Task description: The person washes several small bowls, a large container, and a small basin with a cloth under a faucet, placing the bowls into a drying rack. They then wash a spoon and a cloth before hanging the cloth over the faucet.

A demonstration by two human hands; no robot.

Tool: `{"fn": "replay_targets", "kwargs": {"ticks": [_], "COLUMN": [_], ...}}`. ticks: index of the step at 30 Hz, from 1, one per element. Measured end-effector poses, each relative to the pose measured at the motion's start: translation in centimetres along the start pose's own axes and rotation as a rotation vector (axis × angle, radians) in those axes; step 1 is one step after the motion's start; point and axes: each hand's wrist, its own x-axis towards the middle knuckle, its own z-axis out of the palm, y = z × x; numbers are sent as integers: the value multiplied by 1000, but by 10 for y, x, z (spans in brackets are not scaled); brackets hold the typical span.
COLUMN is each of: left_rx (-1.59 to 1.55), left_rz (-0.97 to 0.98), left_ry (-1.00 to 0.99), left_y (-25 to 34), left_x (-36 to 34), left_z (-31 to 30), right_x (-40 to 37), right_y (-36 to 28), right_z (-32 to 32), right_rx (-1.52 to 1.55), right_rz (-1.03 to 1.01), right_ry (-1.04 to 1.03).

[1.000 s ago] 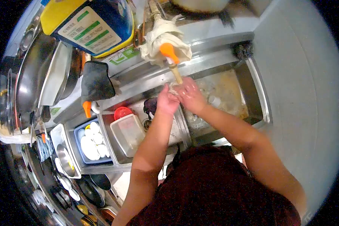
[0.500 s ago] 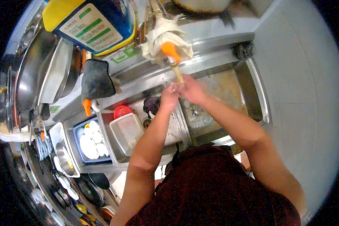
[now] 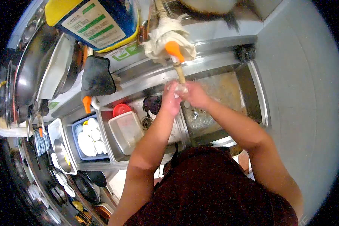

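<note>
My left hand (image 3: 171, 98) and my right hand (image 3: 196, 95) meet under the tan spout (image 3: 181, 74) of a tap with an orange handle (image 3: 174, 51). Fingers on both hands are curled in and press together. Between them shows something small and whitish, wet or foamy; I cannot make out what it is. A white cloth (image 3: 167, 36) is wrapped round the pipe above. Below my right hand lies the right-hand sink basin (image 3: 229, 88), holding murky, bubbly water. A dark rag or scrubber (image 3: 152, 105) rests left of my left hand.
Further left in the sinks are a red bowl (image 3: 121, 110), a pale plastic tub (image 3: 125, 130) and a blue bin (image 3: 79, 150) of white dishes. A second tap wrapped in dark cloth (image 3: 98, 77) and a large blue-yellow jug (image 3: 98, 26) stand behind. A grey wall (image 3: 301, 94) bounds the right.
My hands stay joined under the spout; the left hand has turned and its fingers have risen slightly, with more of the whitish stuff showing between them. The view has shifted slightly.
</note>
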Motion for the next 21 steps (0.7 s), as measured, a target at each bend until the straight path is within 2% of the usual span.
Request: {"fn": "replay_targets", "kwargs": {"ticks": [1, 3, 4, 5, 7, 8, 9, 10, 11, 12, 13, 14, 16, 17, 19, 20, 21], "left_rx": [-3, 135, 134, 98, 30, -76, -78, -131, -182, -5, -8, 36, 77, 48, -7, -53, -56], "left_rz": [-1, -405, -406, -356, -252, -107, -102, -13, 71, 101, 102, 106, 110, 98, 74, -46, -44], "left_ry": [-1, -226, -230, -243, -266, -130, -131, -48, 37, 82, 82, 102, 127, 89, 8, -119, -122], "left_y": [6, 23, 21, 18, 11, 2, -5, -11, -14, -11, -13, -15, -18, -18, -18, -20, -16], "left_x": [4, 15, 17, 20, 24, 25, 21, 14, 6, -2, -4, -6, -9, -9, -5, 9, 10], "left_z": [-3, -12, -10, -11, -12, -7, 1, 8, 9, 8, 7, 7, 7, 8, 12, 5, 7], "right_x": [-8, -20, -22, -20, -16, -13, -10, -9, -9, -7, -7, -8, -11, -16, -32, -39, -46], "right_y": [1, 5, 7, 8, -6, -11, -15, -16, -4, 20, 28, 36, 34, 33, 19, 18, 19], "right_z": [3, 3, 0, 0, 6, 11, 16, 19, 25, 32, 33, 31, 28, 28, 27, 26, 22], "right_rx": [-3, -776, -731, -733, -528, -530, -282, -30, -28, -28, -30, -33, 157, 156, -23, -26, -378], "right_rz": [1, -676, -721, -721, -242, -245, -68, 108, 108, -78, -266, -266, 10, 10, -138, -138, -298], "right_ry": [0, 45, -4, -5, 7, 7, 109, 204, 202, 254, 304, 301, 327, 325, 232, 234, 221]}}
